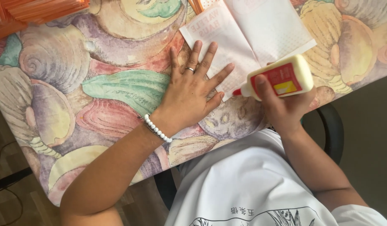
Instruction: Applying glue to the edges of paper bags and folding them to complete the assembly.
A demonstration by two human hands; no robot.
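My left hand lies flat, fingers spread, on the white paper bag — my right hand grips the glue bottle beside it.

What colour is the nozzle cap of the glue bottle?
Red, on the cream glue bottle in the right hand; head view.

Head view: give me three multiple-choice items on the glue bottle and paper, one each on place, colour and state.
1. Where does the left hand rest?
A. flat on the white paper's edge
B. on the orange stack
C. in the lap

2. What colour is the glue bottle nozzle?
A. blue
B. red
C. green

3. How is the bottle held?
A. standing upright
B. lying loose on the table
C. tipped sideways in the right hand, nozzle at the paper

Answers: 1 A, fingers spread over the paper's corner; 2 B, the tip shows red; 3 C, the bottle lies nearly level in the grip.
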